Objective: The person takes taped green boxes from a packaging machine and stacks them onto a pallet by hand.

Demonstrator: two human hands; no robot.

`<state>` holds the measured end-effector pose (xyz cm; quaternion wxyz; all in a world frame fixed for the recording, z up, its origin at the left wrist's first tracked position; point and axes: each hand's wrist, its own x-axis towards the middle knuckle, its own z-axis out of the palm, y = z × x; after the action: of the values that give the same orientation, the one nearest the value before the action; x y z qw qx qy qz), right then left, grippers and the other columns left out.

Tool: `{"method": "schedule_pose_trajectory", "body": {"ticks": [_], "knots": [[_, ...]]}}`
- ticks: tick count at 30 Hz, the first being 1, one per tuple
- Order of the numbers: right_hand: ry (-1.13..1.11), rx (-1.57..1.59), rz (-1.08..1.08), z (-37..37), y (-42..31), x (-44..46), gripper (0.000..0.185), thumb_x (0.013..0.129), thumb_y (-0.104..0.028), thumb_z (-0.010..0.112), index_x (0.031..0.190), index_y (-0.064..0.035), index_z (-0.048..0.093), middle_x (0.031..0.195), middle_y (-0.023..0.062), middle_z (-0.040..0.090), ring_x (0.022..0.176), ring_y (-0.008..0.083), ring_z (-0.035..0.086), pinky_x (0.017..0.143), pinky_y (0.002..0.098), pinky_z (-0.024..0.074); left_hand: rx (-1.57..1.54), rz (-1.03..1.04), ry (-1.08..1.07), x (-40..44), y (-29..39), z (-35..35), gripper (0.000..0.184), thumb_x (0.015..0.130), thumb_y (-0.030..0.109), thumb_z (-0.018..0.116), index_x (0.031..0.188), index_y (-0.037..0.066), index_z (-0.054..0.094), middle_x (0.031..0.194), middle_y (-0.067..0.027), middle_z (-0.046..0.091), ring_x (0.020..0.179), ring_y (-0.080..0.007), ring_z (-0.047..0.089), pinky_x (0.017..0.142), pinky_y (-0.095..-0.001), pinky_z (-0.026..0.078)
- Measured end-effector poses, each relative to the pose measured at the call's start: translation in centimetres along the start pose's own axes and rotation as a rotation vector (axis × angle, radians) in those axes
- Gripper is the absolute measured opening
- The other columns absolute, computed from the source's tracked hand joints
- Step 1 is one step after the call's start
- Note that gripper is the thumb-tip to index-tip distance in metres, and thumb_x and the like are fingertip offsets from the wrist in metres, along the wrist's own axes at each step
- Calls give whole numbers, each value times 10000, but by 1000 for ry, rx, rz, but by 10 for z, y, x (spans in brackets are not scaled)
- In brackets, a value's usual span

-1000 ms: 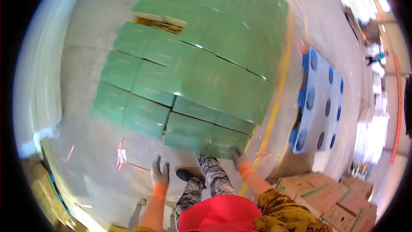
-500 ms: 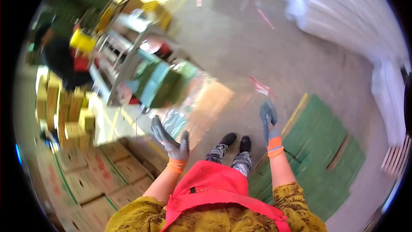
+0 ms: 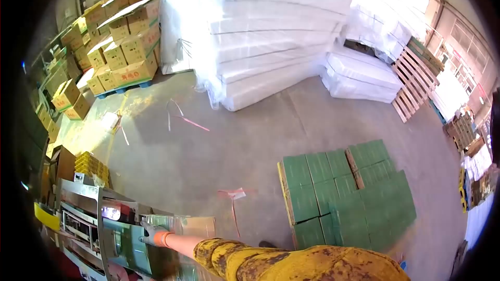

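Note:
My right hand (image 3: pixel 153 234), in a grey-palmed glove with an orange cuff, reaches far to the lower left. Its fingers are apart and rest against the upper edge of a green box (image 3: pixel 125 244). That box lies at the outlet of a metal-framed machine (image 3: pixel 99 224). Beside the hand, clear plastic film and a brown cardboard sheet (image 3: pixel 200 226) show. My left hand is out of sight. A yellow patterned sleeve (image 3: pixel 234 255) covers the right arm.
Stacked green boxes (image 3: pixel 333 192) stand at the right. Behind are large white plastic-wrapped stacks (image 3: pixel 276 36), a leaning wooden pallet (image 3: pixel 414 83) and cartons (image 3: pixel 130 47) on a blue pallet. Pink strapping scraps (image 3: pixel 234 195) lie on the floor. Yellow trays (image 3: pixel 91 166) sit near the machine.
The view has swung up and to the right, so the machine now sits at the lower left. My right hand has moved from open air onto the green box. My left hand has left the view.

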<state>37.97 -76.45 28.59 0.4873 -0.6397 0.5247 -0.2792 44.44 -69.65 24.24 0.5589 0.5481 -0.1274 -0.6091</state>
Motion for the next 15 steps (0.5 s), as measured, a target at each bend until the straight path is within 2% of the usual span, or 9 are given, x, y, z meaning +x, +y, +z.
{"method": "schedule_pose_trajectory", "body": {"ticks": [4, 6, 8, 10, 11, 12, 13, 14, 15], "knots": [[-62, 85, 64, -37, -6, -46, 686, 766, -461, 605, 1305, -87, 407, 1229, 234, 518, 1149, 384, 485, 963, 429, 391, 73, -38, -47, -4, -3, 26, 643, 883, 372, 522, 1373, 13, 310, 1355, -127, 403, 1224, -239, 401, 1052, -365, 265], [37, -86, 48, -39, 17, -71, 746, 764, -499, 596, 1339, -77, 378, 1288, 225, 473, 1183, 378, 455, 981, 418, 374, 107, -61, -68, -12, -2, 40, 645, 882, 385, 522, 1370, 15, 317, 1348, -125, 412, 1216, -239, 409, 1047, -366, 275], [29, 47, 77, -73, 16, -129, 732, 730, -477, 646, 1271, -39, 422, 1181, 222, 536, 1069, 359, 533, 927, 397, 424, 144, -85, -91, -22, -3, 54, 647, 881, 397, 522, 1366, 18, 324, 1341, -123, 421, 1209, -239, 416, 1041, -367, 285], [69, 29, 55, -77, 61, -172, 677, 690, -410, 714, 1212, -58, 463, 1052, 183, 568, 936, 310, 565, 827, 393, 461, 176, -103, -118, -36, -3, 71, 650, 880, 410, 522, 1363, 20, 331, 1333, -121, 429, 1202, -239, 424, 1036, -368, 294], [209, 17, 1, -69, 80, -198, 649, 684, -474, 704, 1154, -71, 507, 1049, 165, 591, 928, 306, 588, 804, 396, 474, 189, -110, -130, -44, -3, 78, 651, 879, 416, 522, 1362, 21, 334, 1330, -120, 434, 1198, -239, 427, 1033, -369, 299], [108, 154, 115, -78, 80, -224, 658, 672, -458, 719, 1163, -75, 504, 1061, 157, 582, 935, 290, 587, 804, 390, 476, 210, -119, -147, -53, -1, 87, 652, 879, 422, 522, 1360, 22, 337, 1326, -119, 438, 1194, -239, 431, 1030, -369, 304], [174, 181, 42, -52, 127, -222, 657, 664, -423, 736, 1168, -74, 502, 1069, 152, 577, 951, 277, 581, 811, 383, 475, 219, -122, -155, -63, 0, 93, 654, 878, 428, 522, 1358, 23, 341, 1322, -118, 442, 1191, -239, 435, 1028, -370, 309], [268, 128, 58, -63, 114, -249, 692, 659, -381, 750, 1211, -66, 477, 1086, 162, 568, 998, 277, 566, 859, 375, 461, 234, -125, -164, -74, 1, 96, 655, 878, 435, 521, 1357, 25, 344, 1319, -117, 447, 1187, -239, 438, 1025, -370, 313], [231, 220, 89, -68, 115, -262, 736, 638, -366, 766, 1232, -49, 468, 1124, 162, 557, 1037, 275, 545, 885, 389, 453, 239, -129, -173, -84, 4, 100, 656, 877, 441, 521, 1355, 26, 348, 1315, -115, 451, 1184, -238, 442, 1022, -371, 318]]}}
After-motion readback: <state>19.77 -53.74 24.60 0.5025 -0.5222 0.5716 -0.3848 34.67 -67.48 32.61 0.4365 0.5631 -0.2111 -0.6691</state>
